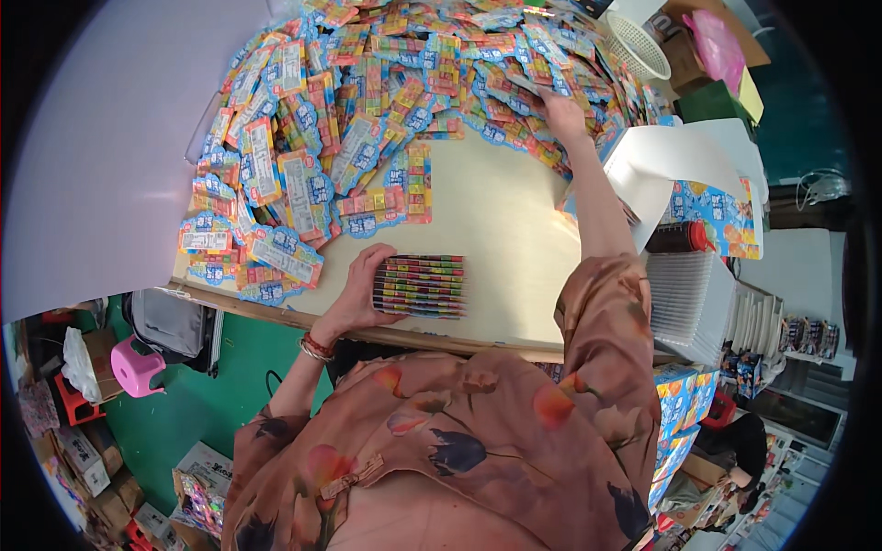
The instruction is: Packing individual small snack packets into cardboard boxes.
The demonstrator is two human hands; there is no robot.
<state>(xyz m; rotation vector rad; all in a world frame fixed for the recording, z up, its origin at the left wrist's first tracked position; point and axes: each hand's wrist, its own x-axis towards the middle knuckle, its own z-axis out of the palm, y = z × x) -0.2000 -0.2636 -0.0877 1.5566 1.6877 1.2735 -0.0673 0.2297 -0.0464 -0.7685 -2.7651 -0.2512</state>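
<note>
My left hand (357,292) is wrapped round the left end of a stack of colourful carded packs (420,286). The stack rests on the table near its front edge, the packs pressed side by side with their thin edges facing up. Far to the right, my right hand (563,117) is stretched out to a big heap of loose carded packs (367,57). Its fingers close on the end of one pack (525,85) at the heap's right side; the fingertips are partly hidden. Each pack has a blue wavy-edged header and a multicoloured strip.
The pale table (501,207) has a wooden front edge. On the right stand a white basket (637,49), an open white box (675,147), a dark red-capped container (678,237) and a stack of white trays (675,298). A pink stool (138,365) is on the green floor.
</note>
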